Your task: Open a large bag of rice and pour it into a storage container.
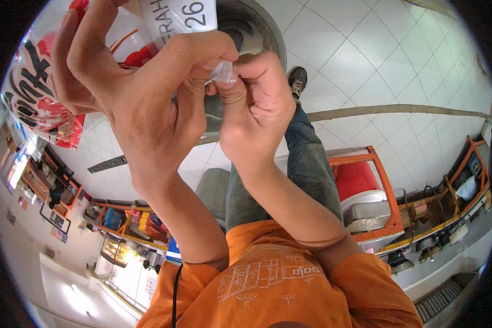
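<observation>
A clear plastic bag [27, 90] printed in red, white and black hangs at the upper left, with a white label [175, 19] on it. My left hand [147, 104] is in front of the bag, thumb and forefinger pinching a small clear corner of plastic, the other fingers bent against the bag. Right beside it, my right hand [259, 109] pinches the same corner between thumb and curled forefinger. The fingertips of both hands nearly touch. Behind the hands stands a large dark round tub [265, 30], partly hidden by them and the label. The bag's contents are hard to make out.
White floor tiles [355, 60] surround the tub, crossed by a long grey-brown strip [399, 109]. My shoe [297, 82] is beside the tub. An orange metal frame [391, 202] holds a red container [355, 177] and metal trays [369, 213] at right. Shelving [142, 224] stands at left.
</observation>
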The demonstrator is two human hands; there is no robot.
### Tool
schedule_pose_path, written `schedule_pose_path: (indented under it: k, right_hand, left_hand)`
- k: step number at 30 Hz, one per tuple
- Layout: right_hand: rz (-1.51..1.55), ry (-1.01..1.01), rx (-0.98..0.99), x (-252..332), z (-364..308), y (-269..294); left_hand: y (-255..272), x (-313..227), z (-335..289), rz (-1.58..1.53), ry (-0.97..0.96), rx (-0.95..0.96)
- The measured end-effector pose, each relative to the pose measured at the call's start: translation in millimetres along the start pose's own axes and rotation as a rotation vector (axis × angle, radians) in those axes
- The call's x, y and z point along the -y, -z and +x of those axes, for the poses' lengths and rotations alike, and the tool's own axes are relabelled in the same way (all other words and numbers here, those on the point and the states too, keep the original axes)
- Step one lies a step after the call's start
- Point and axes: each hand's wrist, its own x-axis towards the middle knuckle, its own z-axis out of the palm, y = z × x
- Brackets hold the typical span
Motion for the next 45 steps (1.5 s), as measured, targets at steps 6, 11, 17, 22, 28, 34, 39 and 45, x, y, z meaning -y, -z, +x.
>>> schedule_pose_path:
  k: [6,11,17,22,28,34,39,45]
  right_hand:
    - [-0.032,0.024,-0.108,2,-3,0]
    - [-0.167,0.045,0.037,20,18,29]
    - [0.05,0.036,0.044,31,36,47]
    - [-0.289,0.023,0.25,49,38,46]
    - [-0.27,-0.133,0.249,57,45,48]
    - [-0.557,0.034,0.13,71,80,63]
    - [-1.182,0.618,0.034,123,177,105]
    - [-1.541,0.963,0.213,172,307,123]
  left_hand:
    - [-4,-6,-2,-0.015,0.035,-0.035]
    - [-25,-21,-27,-0.286,0.277,-0.576]
    - [-22,-84,-32,-1.172,1.331,-0.756]
    - [-20,-88,-31,-1.762,1.444,-0.531]
    - [-19,-93,-27,-1.683,1.392,-0.441]
    - [-18,-91,-26,-1.625,1.478,-0.341]
    - [-13,-84,-29,-1.659,1.459,-0.374]
    - [-12,-90,-22,-1.699,1.469,-0.388]
